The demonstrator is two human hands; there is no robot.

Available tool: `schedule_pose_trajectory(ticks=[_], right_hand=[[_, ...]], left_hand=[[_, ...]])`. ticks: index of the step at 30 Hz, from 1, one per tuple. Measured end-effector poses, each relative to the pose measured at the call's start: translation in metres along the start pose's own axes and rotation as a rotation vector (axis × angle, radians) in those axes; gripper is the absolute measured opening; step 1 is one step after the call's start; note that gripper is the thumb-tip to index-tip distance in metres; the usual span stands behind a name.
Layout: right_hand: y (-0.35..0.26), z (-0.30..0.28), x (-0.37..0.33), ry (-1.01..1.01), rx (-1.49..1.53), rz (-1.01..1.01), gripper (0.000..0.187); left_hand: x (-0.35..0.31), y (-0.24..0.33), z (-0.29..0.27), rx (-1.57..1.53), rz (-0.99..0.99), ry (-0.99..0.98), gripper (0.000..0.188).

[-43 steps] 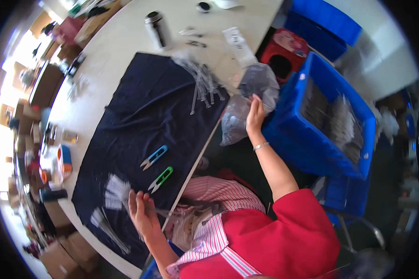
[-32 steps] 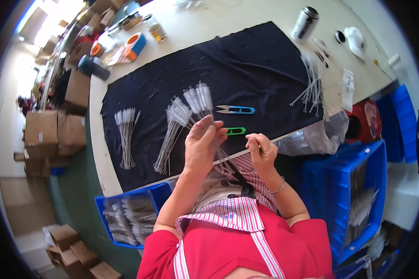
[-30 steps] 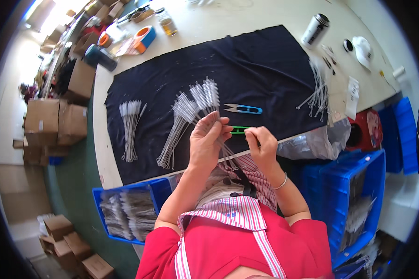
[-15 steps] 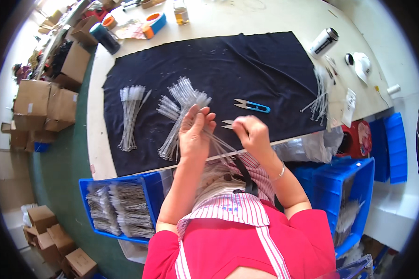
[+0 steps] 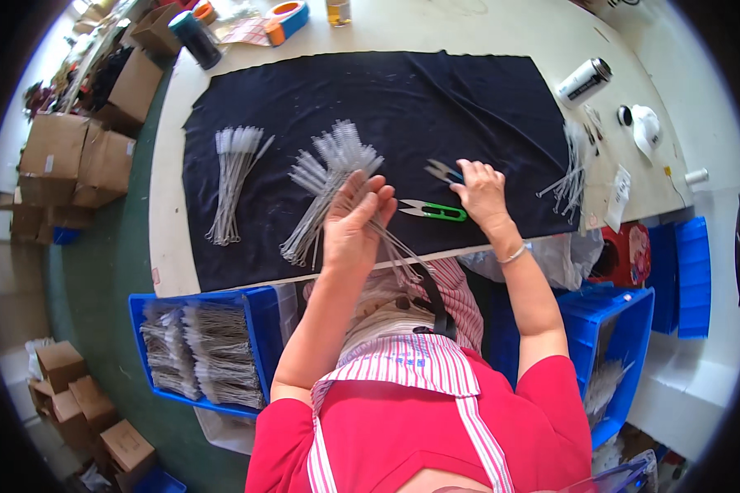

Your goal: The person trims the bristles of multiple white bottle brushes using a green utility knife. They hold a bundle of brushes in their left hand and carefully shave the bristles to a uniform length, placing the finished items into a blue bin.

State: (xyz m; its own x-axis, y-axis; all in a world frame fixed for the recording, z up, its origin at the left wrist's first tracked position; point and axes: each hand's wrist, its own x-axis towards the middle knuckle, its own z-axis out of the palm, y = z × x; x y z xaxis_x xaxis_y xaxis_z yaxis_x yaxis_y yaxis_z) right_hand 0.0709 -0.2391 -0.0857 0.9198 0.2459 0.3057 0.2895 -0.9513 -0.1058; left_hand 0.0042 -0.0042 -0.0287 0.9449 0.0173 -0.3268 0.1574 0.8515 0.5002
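My left hand (image 5: 353, 226) is closed around a few thin wire straw brushes (image 5: 401, 253), their looped stems sticking out toward my lap. Under and beyond its fingers spreads a pile of similar brushes (image 5: 342, 149) with white bristles on the dark cloth (image 5: 419, 99). My right hand (image 5: 483, 195) has its fingers over the handle of the blue thread snips (image 5: 442, 170), whose blades point left. Nearer me and just left of that hand, green thread snips (image 5: 436, 211) lie loose on the cloth. A neat bundle of brushes (image 5: 235, 177) rests further left.
Blue bins holding brushes stand at the table's near edge, left (image 5: 259, 345) and right (image 5: 588, 329). Loose brushes (image 5: 566, 187), a white bottle (image 5: 584, 82) and a white cap-like item (image 5: 645, 127) are at the right. A tape dispenser (image 5: 288, 20) sits far back.
My right hand has let go of the green snips and moved right and away from me, onto the blue snips. My left hand keeps its brushes in nearly the same place.
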Motion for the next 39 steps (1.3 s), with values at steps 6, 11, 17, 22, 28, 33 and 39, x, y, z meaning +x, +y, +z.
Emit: schedule_pose_trajectory(ticks=[6, 11, 17, 22, 28, 33, 39], right_hand=[[0.008, -0.013, 0.005, 0.002, 0.352, -0.081, 0.016], [-0.022, -0.043, -0.015, -0.179, 0.576, 0.073, 0.024], [-0.019, -0.028, -0.031, -0.169, 0.305, -0.055, 0.020], [-0.010, -0.035, -0.024, -0.353, 0.367, -0.005, 0.023], [0.015, -0.049, -0.013, -0.216, 0.437, 0.309, 0.028], [-0.026, -0.055, 0.002, 0.137, 1.120, 0.311, 0.021], [-0.101, -0.081, 0.034, -0.114, 1.735, 0.471, 0.013]], left_hand=[[-0.001, 0.011, 0.013, 0.033, 0.131, -0.131, 0.039], [0.007, 0.033, 0.032, 0.114, 0.299, -0.287, 0.052], [0.016, 0.047, 0.051, 0.199, 0.403, -0.344, 0.068], [0.014, 0.052, 0.054, 0.249, 0.392, -0.320, 0.076], [0.015, 0.043, 0.035, 0.230, 0.265, -0.162, 0.045], [0.011, 0.020, 0.029, 0.247, 0.226, -0.156, 0.014], [0.002, 0.007, 0.037, 0.197, 0.174, -0.132, 0.016]])
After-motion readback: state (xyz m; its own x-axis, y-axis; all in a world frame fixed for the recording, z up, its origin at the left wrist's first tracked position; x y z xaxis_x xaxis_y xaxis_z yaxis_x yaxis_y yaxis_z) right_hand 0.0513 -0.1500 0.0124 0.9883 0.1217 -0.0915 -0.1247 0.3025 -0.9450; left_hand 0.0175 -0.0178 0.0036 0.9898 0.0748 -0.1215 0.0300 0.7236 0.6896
